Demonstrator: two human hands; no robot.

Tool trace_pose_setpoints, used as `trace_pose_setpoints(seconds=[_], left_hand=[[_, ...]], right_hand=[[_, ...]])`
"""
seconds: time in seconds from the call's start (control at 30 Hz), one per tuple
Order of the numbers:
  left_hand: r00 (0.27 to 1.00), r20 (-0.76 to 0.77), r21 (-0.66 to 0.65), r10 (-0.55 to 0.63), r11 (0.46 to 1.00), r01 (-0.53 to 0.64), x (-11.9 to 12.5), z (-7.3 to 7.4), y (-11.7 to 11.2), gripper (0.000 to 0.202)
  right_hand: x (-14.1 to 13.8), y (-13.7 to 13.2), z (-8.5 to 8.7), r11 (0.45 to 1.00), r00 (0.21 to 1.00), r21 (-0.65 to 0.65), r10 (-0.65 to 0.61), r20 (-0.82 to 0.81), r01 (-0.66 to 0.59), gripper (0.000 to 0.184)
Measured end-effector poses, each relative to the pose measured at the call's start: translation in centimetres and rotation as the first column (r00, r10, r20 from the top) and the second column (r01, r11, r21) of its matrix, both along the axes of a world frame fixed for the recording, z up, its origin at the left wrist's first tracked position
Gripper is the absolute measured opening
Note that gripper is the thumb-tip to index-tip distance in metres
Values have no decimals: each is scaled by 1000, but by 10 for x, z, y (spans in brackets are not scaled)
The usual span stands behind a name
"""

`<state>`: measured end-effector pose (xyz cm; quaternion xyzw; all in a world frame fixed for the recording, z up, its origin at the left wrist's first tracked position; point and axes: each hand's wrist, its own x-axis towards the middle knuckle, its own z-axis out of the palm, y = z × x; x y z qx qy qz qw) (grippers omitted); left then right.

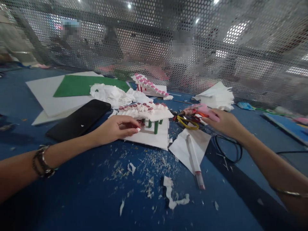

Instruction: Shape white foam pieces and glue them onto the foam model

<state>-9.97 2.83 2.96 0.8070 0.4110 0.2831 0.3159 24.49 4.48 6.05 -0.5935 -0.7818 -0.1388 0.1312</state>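
My left hand (117, 127) has its thumb and fingers pinched on a small white paper scrap (138, 129), at the left side of a small paper model. That model has a white top (161, 114) with dark-red-dotted frills, green posts (156, 127) and a white base (154, 140). Off to the right, my right hand (225, 124) is wrapped round a pink glue gun (213, 115) with an orange part, its front end toward the model. A tangle of tools beside it partly blends with the gun, so its nozzle is hard to make out.
A black phone (79, 120) lies left, near green card (89, 86) and crumpled white paper (108, 93). Right of the model are yellow-handled scissors (187, 123), a pen (194, 157) on paper and a black cable (228, 157). Paper scraps litter the front; perforated metal (154, 54) stands behind.
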Motion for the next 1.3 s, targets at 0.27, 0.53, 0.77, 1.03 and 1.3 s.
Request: trace_pose_setpoints(seconds=[0.27,0.53,0.77,1.03,1.3], left_hand=[[999,-54,151,-5,988,13,8,20,-14,21],[972,190,-22,-138,989,145,36,41,-24,36],[948,201,-67,-245,962,263,51,51,-37,34],[957,-187,268,-222,926,267,35,62,5,46],[848,-517,178,-116,955,239,15,38,59,88]], right_hand=[[-12,-29,13,989,996,132,59,64,-68,30],[-109,-69,43,652,652,-88,723,-226,-753,28],[-111,-69,44,553,540,-66,771,-339,-831,16],[-90,-76,37,678,646,-16,694,-318,-735,16],[-51,-78,16,893,736,-43,341,-585,-448,13]])
